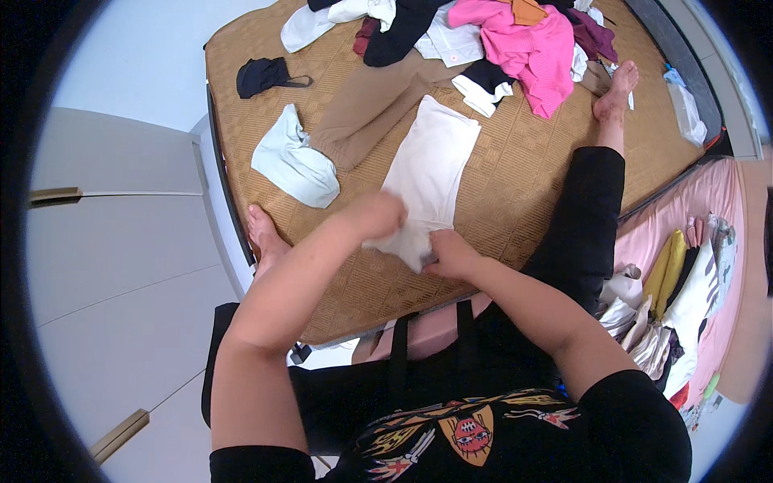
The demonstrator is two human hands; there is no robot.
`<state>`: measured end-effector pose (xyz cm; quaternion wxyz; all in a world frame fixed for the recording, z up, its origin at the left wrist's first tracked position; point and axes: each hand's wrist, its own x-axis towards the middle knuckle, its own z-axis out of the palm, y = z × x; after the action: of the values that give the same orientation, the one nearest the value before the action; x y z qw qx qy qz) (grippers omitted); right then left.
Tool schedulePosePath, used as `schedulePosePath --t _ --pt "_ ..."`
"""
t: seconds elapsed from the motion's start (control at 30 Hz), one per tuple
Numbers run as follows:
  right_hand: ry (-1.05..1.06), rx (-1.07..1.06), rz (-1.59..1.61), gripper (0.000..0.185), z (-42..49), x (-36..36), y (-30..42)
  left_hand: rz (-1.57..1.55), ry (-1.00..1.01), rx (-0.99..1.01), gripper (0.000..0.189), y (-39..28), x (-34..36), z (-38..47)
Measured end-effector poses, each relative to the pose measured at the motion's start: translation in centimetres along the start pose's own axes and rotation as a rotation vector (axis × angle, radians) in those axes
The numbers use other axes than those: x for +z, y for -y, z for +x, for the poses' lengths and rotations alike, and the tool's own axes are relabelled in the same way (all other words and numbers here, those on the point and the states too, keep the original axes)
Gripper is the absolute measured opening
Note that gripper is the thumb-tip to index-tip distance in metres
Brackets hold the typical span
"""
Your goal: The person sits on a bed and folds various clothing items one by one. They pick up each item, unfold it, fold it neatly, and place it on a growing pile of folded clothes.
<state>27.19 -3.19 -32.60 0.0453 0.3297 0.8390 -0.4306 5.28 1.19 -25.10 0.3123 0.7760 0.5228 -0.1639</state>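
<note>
A white garment [432, 160], folded into a long strip, lies on the brown woven mat [507, 199] between my legs. Its near end is bunched up. My right hand [450, 256] has hold of that near end, fingers curled around the cloth. Over the garment's left edge is my left hand [383, 214], blurred and with the fingers curled; whether cloth is in it I cannot tell. Just left of the white strip lie a crumpled pale mint garment [296, 163] and brown trousers [374, 102].
A heap of clothes with a pink knit sweater [531, 54] covers the far side. A black bra or strapped garment [263, 77] lies at upper left. Folded clothes [676, 290] rest on a pink sheet at right. Cabinets [121, 253] stand left; a plastic bag [685, 111] lies far right.
</note>
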Motion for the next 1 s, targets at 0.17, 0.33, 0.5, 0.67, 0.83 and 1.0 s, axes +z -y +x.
schedulePosePath --t 0.17,0.33,0.5,0.67,0.83,1.0 --pt "-0.154 0.412 0.792 0.029 1.1 -1.3 -2.7 0.129 -0.607 -0.116 0.049 0.4 -2.7 3.0" --pt "-0.261 0.61 1.319 0.019 1.2 -1.5 -3.7 0.353 -0.273 0.116 0.07 -1.8 3.1 1.0" --pt "-0.115 0.718 1.357 0.018 1.0 -1.5 -4.1 0.319 -0.313 0.114 0.071 -2.4 9.8 2.0" --pt "-0.241 0.743 1.495 0.018 -0.2 -4.5 -4.1 0.212 -0.4 0.115 0.062 -3.7 11.0 4.2" --pt "-0.823 0.349 1.226 0.026 -5.4 -11.2 -2.6 -0.764 -0.08 -0.116 0.042 -5.5 5.3 4.0" --pt "-0.768 0.483 1.303 0.047 -11.6 -13.6 -1.0 -1.736 -0.056 -0.27 0.05 -7.9 1.0 0.8"
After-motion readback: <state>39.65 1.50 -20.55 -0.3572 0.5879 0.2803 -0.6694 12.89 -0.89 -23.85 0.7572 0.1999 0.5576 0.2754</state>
